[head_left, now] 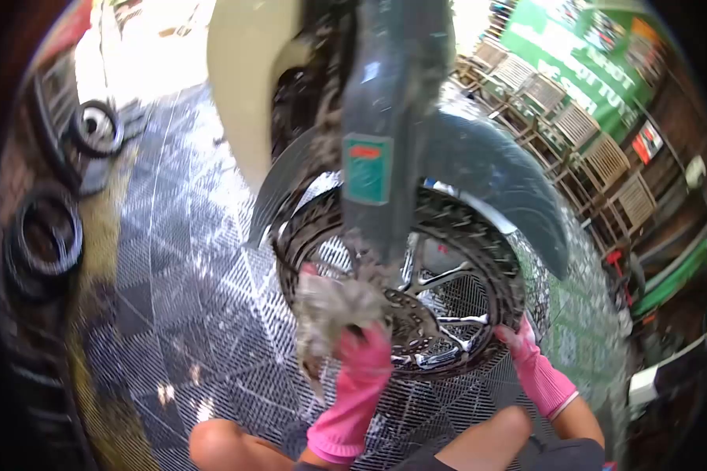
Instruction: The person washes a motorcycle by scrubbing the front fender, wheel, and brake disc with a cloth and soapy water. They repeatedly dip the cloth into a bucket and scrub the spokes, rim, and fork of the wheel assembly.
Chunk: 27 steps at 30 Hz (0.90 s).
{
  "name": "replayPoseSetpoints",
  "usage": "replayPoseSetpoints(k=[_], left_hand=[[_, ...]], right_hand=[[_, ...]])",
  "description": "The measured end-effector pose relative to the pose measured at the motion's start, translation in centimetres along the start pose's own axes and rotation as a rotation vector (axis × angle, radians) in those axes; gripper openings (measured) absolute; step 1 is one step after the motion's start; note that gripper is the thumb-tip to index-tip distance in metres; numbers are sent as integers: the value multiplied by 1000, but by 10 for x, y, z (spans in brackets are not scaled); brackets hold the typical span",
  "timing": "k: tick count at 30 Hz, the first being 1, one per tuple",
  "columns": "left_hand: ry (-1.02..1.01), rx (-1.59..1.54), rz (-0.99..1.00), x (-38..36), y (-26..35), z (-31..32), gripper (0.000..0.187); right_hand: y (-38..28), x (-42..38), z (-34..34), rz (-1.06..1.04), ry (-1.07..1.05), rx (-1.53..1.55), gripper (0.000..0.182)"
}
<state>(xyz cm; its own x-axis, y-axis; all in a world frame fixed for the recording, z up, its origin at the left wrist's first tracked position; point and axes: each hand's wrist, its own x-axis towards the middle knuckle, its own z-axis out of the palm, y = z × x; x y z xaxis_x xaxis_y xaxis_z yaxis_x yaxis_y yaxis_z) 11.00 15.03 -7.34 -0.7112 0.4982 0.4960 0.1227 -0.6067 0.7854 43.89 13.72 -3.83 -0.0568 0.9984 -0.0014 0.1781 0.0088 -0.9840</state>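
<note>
A motorbike's front wheel [479, 212] with a dark tyre and wet, soapy spokes stands before me under a grey fork leg [381, 94] and a grey mudguard [495, 165]. In a pink glove, my left hand [363, 349] is closed on a soaked pale cloth [334, 302], pressed near the hub and the brake disc [408, 318]; the cloth is blurred. My right hand [520, 337], also gloved in pink, grips the lower right edge of the tyre with its fingers partly behind it.
Loose tyres [49, 235] and a small wheel [97, 128] lie at the left. Wooden chairs [577, 125] line the right side below a green banner [581, 55]. Wet grid tiles [188, 290] cover the floor. My knees are at the bottom.
</note>
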Motion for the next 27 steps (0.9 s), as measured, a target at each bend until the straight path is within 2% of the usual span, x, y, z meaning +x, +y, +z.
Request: replayPoseSetpoints(k=[1, 2, 3, 5, 7, 8, 11, 13, 14, 16, 18, 21, 22, 24, 25, 26, 27], left_hand=[[-92, -31, 67, 33, 14, 5, 51], [-193, 77, 53, 74, 51, 15, 55], [-243, 55, 73, 111, 66, 39, 55], [-389, 96, 356, 175, 84, 98, 45], [-389, 560, 471, 174, 147, 125, 37], [-666, 770, -26, 161, 186, 144, 32], [-574, 861, 774, 78, 92, 208, 22], [-446, 1068, 884, 65, 55, 213, 22], [-575, 1033, 831, 77, 66, 205, 20], [-844, 923, 711, 92, 109, 195, 17], [-1141, 765, 591, 96, 166, 199, 15], [-1020, 922, 553, 144, 160, 205, 18], [-868, 959, 751, 179, 157, 197, 21], [-561, 1180, 570, 244, 173, 175, 34], [-420, 1259, 671, 285, 170, 159, 38], [-321, 1099, 601, 315, 170, 135, 41], [-201, 1083, 605, 352, 159, 111, 41]], right_hand=[[2, 0, -4, 129, 30, -29, 73], [-4, 1, 1, 54, 10, 1, 75], [-10, 1, 5, -18, -6, 19, 76], [-3, 4, 1, 65, 6, 65, 81], [4, 3, -2, 46, -29, 68, 85], [7, 4, -2, 6, -25, 90, 84], [22, 11, -7, -74, -89, 158, 83], [20, 17, -10, -61, -127, 104, 84], [27, 21, -10, -49, -136, 185, 84], [4, 9, -5, -134, -140, 143, 81], [20, 14, -8, -164, -195, 245, 82], [22, 15, -4, -211, -239, 398, 85], [24, 15, -3, -244, -222, 420, 86], [29, 17, -3, -251, -208, 442, 89], [25, 15, -2, -236, -210, 460, 88], [20, 14, 0, -238, -214, 465, 88], [14, 14, 3, -241, -221, 464, 88]])
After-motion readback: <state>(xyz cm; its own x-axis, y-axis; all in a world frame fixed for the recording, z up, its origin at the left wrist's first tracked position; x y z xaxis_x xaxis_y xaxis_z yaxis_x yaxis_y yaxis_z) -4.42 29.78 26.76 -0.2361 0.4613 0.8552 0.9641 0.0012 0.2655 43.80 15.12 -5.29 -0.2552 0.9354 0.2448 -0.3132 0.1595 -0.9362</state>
